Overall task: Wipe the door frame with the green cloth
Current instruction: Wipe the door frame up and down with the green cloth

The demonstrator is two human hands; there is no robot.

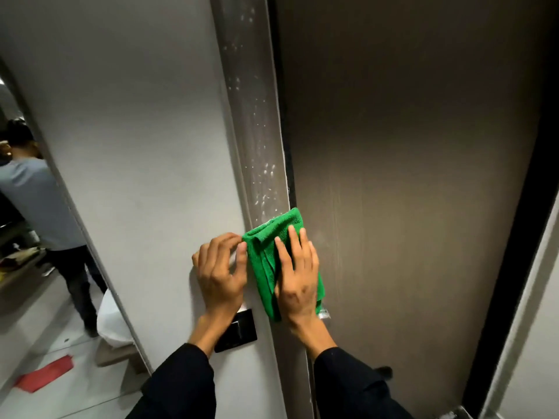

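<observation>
A folded green cloth (266,258) lies flat against the grey-brown door frame (254,122), a vertical strip between the white wall and the brown door. My right hand (298,279) presses on the cloth with fingers spread flat. My left hand (219,272) rests on the wall just left of the frame, its thumb and fingertips pinching the cloth's upper left corner. White specks and droplets dot the frame above the cloth. Below my hands the frame runs down between my dark sleeves.
The brown door (408,176) fills the right side, with a dark gap (514,237) along its far edge. A black switch plate (237,331) sits on the white wall (136,131) under my left wrist. At left, a person (39,207) stands in an opening, with a red item (45,375) on the floor.
</observation>
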